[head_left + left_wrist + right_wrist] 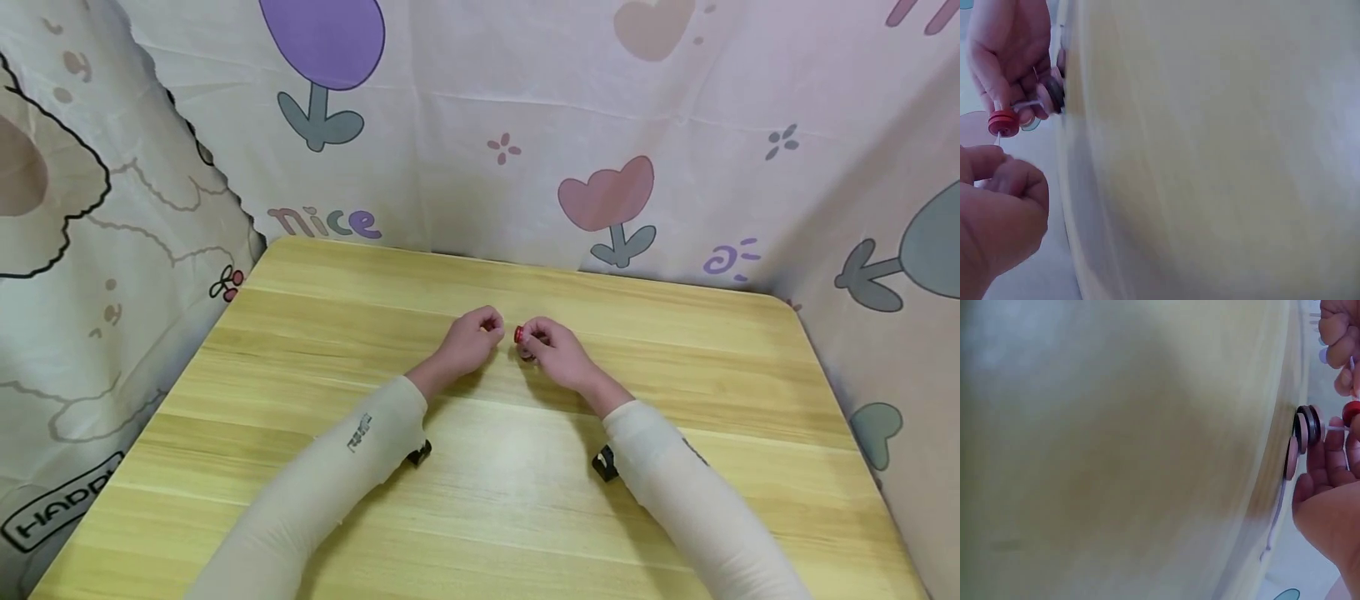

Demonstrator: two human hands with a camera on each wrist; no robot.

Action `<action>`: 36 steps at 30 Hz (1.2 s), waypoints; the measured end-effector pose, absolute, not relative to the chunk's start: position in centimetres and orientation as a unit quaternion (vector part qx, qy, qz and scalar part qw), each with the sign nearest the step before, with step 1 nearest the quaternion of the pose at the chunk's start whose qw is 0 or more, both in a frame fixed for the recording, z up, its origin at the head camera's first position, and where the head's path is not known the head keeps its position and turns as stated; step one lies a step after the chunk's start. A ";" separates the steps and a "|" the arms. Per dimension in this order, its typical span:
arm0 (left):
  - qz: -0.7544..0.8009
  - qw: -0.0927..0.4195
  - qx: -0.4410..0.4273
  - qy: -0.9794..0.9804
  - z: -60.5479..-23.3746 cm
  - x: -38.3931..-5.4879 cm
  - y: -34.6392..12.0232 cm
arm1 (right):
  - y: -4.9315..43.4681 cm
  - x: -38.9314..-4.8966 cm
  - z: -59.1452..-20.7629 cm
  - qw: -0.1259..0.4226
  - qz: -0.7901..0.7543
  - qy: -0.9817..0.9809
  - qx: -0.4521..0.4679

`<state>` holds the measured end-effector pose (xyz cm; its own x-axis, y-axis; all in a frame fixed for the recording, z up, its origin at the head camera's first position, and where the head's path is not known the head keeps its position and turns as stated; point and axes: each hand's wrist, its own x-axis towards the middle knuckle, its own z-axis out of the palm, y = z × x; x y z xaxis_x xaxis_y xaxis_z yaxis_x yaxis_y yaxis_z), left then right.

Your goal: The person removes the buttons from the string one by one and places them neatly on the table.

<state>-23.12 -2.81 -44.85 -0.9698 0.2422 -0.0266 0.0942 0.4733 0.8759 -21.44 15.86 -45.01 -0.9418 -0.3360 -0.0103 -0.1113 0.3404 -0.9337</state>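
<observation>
My right hand [557,352] pinches a small red disc [1004,124], like a thick button, between thumb and fingertips. A thin white cord [999,139] comes out of the red disc toward my left hand [468,343], whose thumb and finger pinch it. Black and pink discs [1313,425] hang together on the cord below the right hand's fingers, close over the table. A tail of the cord [1274,526] trails past them in the right wrist view. The two hands face each other with a small gap in the head view.
The hands are over the far middle of a light wooden table [480,517]. A printed cloth [465,183] hangs behind it and on both sides. Small black devices [606,463] show under the cream sleeves [675,475] at both wrists.
</observation>
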 end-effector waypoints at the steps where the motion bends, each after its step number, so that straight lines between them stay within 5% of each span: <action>1: 0.510 0.072 0.093 0.852 -44.8 -23.1 -2.7 | 15.9 -21.4 -45.0 0.102 -0.569 0.805 -0.136; 17: 0.623 0.093 0.029 0.777 -43.8 -22.4 -2.9 | 16.0 -20.2 -42.4 0.159 -0.610 0.761 -0.153; 36: 0.649 0.090 0.029 0.754 -43.7 -22.2 -2.2 | 16.3 -20.7 -44.4 0.104 -0.786 0.607 -0.049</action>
